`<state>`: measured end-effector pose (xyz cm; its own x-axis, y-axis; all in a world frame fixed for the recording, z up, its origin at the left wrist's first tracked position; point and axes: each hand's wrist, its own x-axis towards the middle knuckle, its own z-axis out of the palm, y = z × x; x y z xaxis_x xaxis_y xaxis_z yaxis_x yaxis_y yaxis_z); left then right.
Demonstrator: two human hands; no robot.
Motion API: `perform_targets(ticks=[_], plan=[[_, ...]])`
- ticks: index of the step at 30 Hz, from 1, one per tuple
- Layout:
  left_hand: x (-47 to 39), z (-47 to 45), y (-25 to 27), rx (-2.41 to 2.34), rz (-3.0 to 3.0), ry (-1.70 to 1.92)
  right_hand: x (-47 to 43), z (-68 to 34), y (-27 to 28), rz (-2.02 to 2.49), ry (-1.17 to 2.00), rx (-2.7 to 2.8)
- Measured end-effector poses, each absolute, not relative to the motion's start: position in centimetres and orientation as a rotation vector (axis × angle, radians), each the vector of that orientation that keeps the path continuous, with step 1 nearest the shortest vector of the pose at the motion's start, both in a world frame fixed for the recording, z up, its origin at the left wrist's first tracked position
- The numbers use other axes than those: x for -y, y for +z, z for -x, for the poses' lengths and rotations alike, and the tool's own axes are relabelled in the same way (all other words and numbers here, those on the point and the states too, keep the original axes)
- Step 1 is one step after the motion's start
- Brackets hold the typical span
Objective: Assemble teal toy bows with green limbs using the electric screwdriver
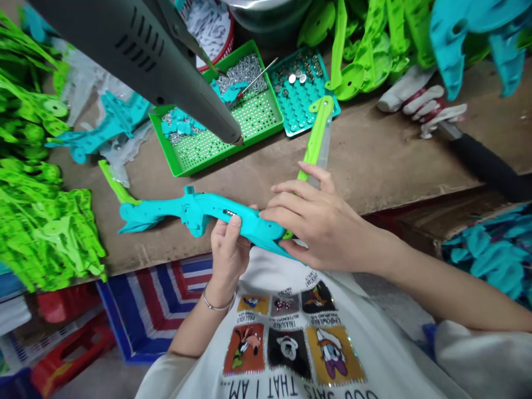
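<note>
A long teal plastic part [245,216] is held across the front edge of the workbench, over my lap. My left hand [228,244] is closed around its middle, with the thumb on top beside a small slot. My right hand [320,216] grips its right end, fingers bent over the top and the thumb low. From under those fingers a lime-green arm [316,138] with a clear strip beside it points away from me. Another lime-green arm [116,183] sticks out at the teal part's left end.
A dark grey vented tool [183,72] hangs over a green tray [226,155] of screws and teal pieces. Beside it is a teal tray [291,130] of metal parts. Lime-green parts [54,221] pile up at left. A black-handled tool [486,160] with a white wrapping lies right.
</note>
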<state>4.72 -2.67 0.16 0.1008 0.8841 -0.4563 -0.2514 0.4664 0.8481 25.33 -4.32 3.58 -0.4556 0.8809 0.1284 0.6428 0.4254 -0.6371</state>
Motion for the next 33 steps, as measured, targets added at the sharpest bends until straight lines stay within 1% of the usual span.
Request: perform_targets(ticks=[4,8,10,13,14,17,20,25,27,30,33], plan=[[2.7,-4.6,0.1,-1.156,-0.699,0.973,4.4,-25.4,3.4,1.207,0.58,2.14],[2.8,-4.5,0.2,-1.152,-0.691,0.984,5.8,-26.3,2.8,1.286,0.396,1.666],[2.8,-4.4,0.3,-1.162,-0.692,0.978,7.1,-26.5,1.9,1.393,0.462,1.471],[2.8,-4.3,0.4,-1.182,-0.718,0.98,8.9,-25.8,0.3,1.463,0.778,1.417],[2.7,-4.3,0.5,-1.187,-0.733,0.984,9.3,-25.4,-0.2,1.453,0.813,1.402],[2.8,-4.3,0.5,-1.198,-0.76,0.998,9.6,-24.2,-0.8,1.44,0.666,1.312],[3.0,-4.4,0.2,-1.202,-0.736,0.985,9.0,-23.8,-0.2,1.446,0.516,1.358],[3.0,-4.6,-0.4,-1.207,-0.671,0.947,7.7,-25.8,0.9,1.399,0.423,1.53],[2.7,-4.6,-0.6,-1.205,-0.648,0.951,6.8,-28.0,0.8,1.479,0.325,1.524],[2.3,-4.7,-0.7,-1.207,-0.633,0.935,4.6,-31.8,0.4,1.693,0.077,1.52],[2.2,-4.7,-0.8,-1.213,-0.623,0.895,0.8,-33.9,0.1,1.743,0.002,1.564]])
